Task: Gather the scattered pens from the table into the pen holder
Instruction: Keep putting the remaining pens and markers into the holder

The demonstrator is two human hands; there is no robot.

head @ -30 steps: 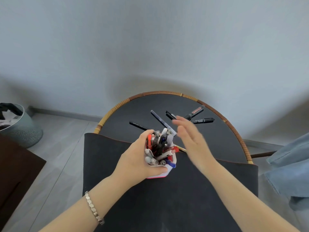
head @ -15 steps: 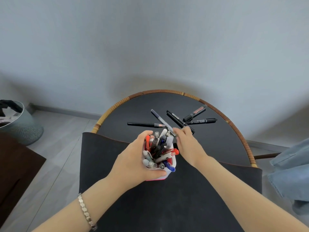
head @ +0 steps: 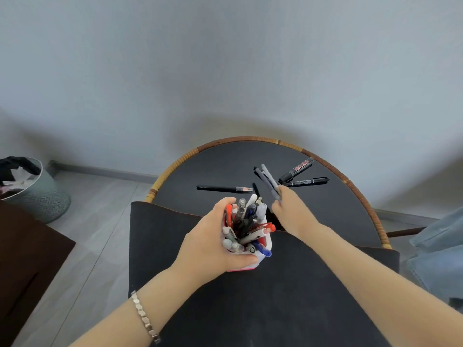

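Pens (head: 269, 180) in right hand (head: 292, 212), tips up-left.

Both forearms bare, no sleeves showing; a silver link bracelet (head: 145, 318) of small hexagonal segments circles the left wrist.

The pen holder (head: 260, 259) stands near the middle of the table (head: 325, 284), with many pens standing in it. One pen (head: 224, 188) lies flat just beyond it, to the far left. Two markers (head: 297, 170) lie at the far right by the rim. A bin (head: 37, 194) stands on the floor, far left.
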